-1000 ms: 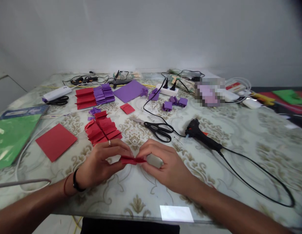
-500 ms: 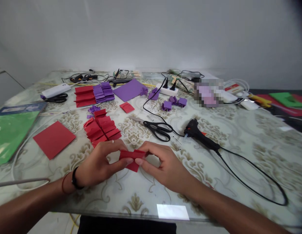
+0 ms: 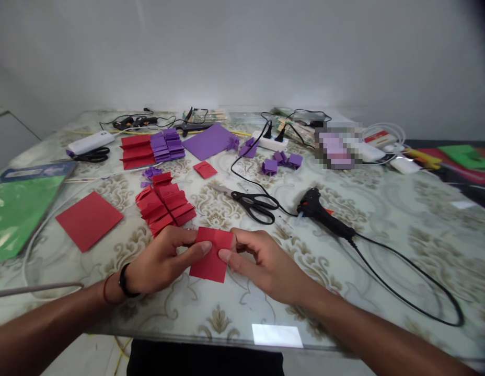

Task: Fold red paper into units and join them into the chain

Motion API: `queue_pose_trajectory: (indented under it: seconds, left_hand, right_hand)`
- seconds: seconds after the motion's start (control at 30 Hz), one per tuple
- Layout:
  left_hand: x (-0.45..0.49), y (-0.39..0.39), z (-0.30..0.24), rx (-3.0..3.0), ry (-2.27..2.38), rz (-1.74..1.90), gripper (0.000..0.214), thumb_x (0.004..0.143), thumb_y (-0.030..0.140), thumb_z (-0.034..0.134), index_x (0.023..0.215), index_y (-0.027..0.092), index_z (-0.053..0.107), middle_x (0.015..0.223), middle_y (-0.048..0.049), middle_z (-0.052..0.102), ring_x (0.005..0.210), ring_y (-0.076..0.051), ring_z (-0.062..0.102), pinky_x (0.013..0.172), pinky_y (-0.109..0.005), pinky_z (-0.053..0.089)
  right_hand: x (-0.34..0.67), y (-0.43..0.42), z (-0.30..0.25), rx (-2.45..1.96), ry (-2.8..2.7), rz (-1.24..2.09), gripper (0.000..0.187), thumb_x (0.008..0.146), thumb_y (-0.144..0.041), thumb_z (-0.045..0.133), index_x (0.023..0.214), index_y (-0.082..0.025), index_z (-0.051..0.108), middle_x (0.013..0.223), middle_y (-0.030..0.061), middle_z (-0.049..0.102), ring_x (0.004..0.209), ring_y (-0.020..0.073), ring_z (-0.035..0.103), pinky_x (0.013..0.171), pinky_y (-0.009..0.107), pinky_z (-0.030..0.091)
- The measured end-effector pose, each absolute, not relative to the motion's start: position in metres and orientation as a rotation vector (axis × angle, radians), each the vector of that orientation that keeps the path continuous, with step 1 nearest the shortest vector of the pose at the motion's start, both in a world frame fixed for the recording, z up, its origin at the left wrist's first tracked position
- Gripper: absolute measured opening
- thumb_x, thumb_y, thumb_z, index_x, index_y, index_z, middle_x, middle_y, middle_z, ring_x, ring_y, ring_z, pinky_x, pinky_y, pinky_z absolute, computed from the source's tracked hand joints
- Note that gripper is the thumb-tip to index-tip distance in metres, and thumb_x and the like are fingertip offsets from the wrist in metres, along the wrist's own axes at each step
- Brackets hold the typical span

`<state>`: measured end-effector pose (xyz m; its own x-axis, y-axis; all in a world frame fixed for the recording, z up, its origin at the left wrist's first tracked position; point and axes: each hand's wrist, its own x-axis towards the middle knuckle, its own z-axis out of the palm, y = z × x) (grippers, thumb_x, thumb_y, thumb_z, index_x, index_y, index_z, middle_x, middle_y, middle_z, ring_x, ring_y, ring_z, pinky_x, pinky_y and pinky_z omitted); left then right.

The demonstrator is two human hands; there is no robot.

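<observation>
A small red paper square [image 3: 209, 266] is held up between both hands above the front of the table. My left hand [image 3: 164, 261] pinches its left side, thumb on the near face and fingers behind. On the right side my right hand [image 3: 262, 263] grips it the same way, its thumb near the middle of the edge. Just beyond my left hand lies a pile of folded red paper pieces [image 3: 166, 201]. Farther left rests a larger flat red sheet [image 3: 89, 220]. Black-handled scissors [image 3: 258, 206] lie beyond my right hand.
A black glue gun [image 3: 324, 214] with a looping cord lies to the right. Purple folded pieces [image 3: 281, 161], a purple sheet [image 3: 207, 141] and a white power strip [image 3: 272, 141] are farther back. A green paper pack [image 3: 23, 214] lies at the left edge.
The red paper had its top part folded over toward me; now it stands as a flatter, taller square facing me. Both hands still hold its sides, with the thumbs slightly higher.
</observation>
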<state>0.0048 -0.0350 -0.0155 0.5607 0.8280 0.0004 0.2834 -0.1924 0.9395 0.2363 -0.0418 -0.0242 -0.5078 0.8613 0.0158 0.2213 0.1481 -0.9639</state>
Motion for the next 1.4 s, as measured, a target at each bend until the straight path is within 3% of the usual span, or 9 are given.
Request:
queue_pose_trajectory:
  seconds: [0.13, 0.23, 0.33, 0.47, 0.57, 0.77, 1.03, 1.17, 1.4]
  left_hand:
    - [0.005, -0.033, -0.014, 1.779, 0.928, 0.635, 0.044, 0.106, 0.036, 0.054, 0.067, 0.016, 0.055, 0.062, 0.0046, 0.044, 0.056, -0.010, 0.033, 0.051, -0.023, 0.031]
    - [0.004, -0.031, -0.014, 1.788, 0.920, 0.626, 0.040, 0.105, 0.035, 0.054, 0.071, 0.015, 0.062, 0.064, 0.0036, 0.050, 0.058, -0.010, 0.038, 0.053, -0.022, 0.035]
    - [0.004, -0.030, -0.015, 1.729, 0.874, 0.605, 0.029, 0.105, 0.034, 0.056, 0.091, 0.015, 0.073, 0.076, -0.0006, 0.064, 0.068, -0.013, 0.053, 0.060, -0.022, 0.044]
    - [0.005, -0.033, -0.020, 1.664, 0.819, 0.729, 0.016, 0.098, 0.025, 0.068, 0.112, 0.018, 0.068, 0.096, -0.0038, 0.071, 0.084, -0.016, 0.065, 0.073, -0.025, 0.053]
    - [0.005, -0.034, -0.026, 1.594, 0.769, 0.837, 0.031, 0.099, 0.021, 0.068, 0.128, 0.024, 0.057, 0.091, -0.0002, 0.067, 0.074, -0.012, 0.061, 0.064, -0.021, 0.048]
    - [0.002, -0.030, -0.031, 1.605, 0.869, 0.789, 0.025, 0.103, 0.028, 0.061, 0.127, 0.024, 0.054, 0.081, 0.0037, 0.057, 0.062, -0.010, 0.044, 0.055, -0.021, 0.037]
    - [0.001, -0.026, -0.034, 1.531, 0.827, 0.766, 0.031, 0.101, 0.027, 0.064, 0.131, 0.022, 0.054, 0.088, 0.0005, 0.063, 0.066, -0.010, 0.053, 0.057, -0.021, 0.041]
    - [0.003, -0.026, -0.036, 1.462, 0.706, 0.811, 0.040, 0.098, 0.020, 0.070, 0.134, 0.023, 0.053, 0.100, -0.0038, 0.068, 0.086, -0.015, 0.070, 0.069, -0.022, 0.054]
    - [0.001, -0.026, -0.032, 1.640, 0.713, 0.859, 0.032, 0.095, 0.013, 0.069, 0.125, 0.020, 0.064, 0.117, -0.0100, 0.073, 0.107, -0.020, 0.074, 0.094, -0.032, 0.060]
  right_hand:
    - [0.235, -0.041, -0.029, -1.007, -1.838, 1.296, 0.014, 0.095, -0.033, 0.068, 0.096, -0.020, 0.065, 0.081, 0.0012, 0.067, 0.076, 0.0169, 0.062, 0.071, 0.030, 0.050]
    - [0.236, -0.041, -0.032, -0.967, -1.786, 1.266, 0.027, 0.094, -0.031, 0.070, 0.119, -0.022, 0.065, 0.093, 0.0026, 0.070, 0.082, 0.0174, 0.065, 0.077, 0.031, 0.054]
    - [0.236, -0.041, -0.033, -0.959, -1.789, 1.205, 0.020, 0.094, -0.030, 0.070, 0.112, -0.023, 0.069, 0.094, 0.0036, 0.072, 0.080, 0.0169, 0.065, 0.074, 0.031, 0.055]
    - [0.238, -0.041, -0.031, -0.956, -1.811, 1.146, 0.017, 0.095, -0.028, 0.068, 0.111, -0.022, 0.069, 0.094, 0.0043, 0.073, 0.077, 0.0168, 0.066, 0.070, 0.030, 0.054]
    - [0.238, -0.041, -0.030, -1.004, -1.838, 1.147, 0.019, 0.096, -0.027, 0.066, 0.114, -0.022, 0.065, 0.092, 0.0034, 0.073, 0.075, 0.0160, 0.066, 0.065, 0.028, 0.053]
    - [0.237, -0.038, -0.031, -0.992, -1.886, 1.135, 0.041, 0.095, -0.024, 0.068, 0.134, -0.024, 0.059, 0.107, 0.0045, 0.071, 0.083, 0.0154, 0.070, 0.072, 0.028, 0.059]
    - [0.238, -0.036, -0.030, -0.981, -1.921, 0.943, 0.021, 0.094, -0.020, 0.070, 0.115, -0.022, 0.069, 0.106, 0.0045, 0.074, 0.080, 0.0146, 0.071, 0.075, 0.028, 0.062]
    - [0.238, -0.035, -0.031, -0.918, -1.898, 0.902, 0.014, 0.095, -0.015, 0.066, 0.106, -0.023, 0.068, 0.103, 0.0040, 0.072, 0.085, 0.0156, 0.068, 0.074, 0.028, 0.061]
    - [0.241, -0.034, -0.028, -0.787, -1.984, 0.749, 0.020, 0.090, -0.003, 0.063, 0.088, -0.023, 0.067, 0.103, 0.0055, 0.066, 0.094, 0.0184, 0.067, 0.080, 0.032, 0.059]
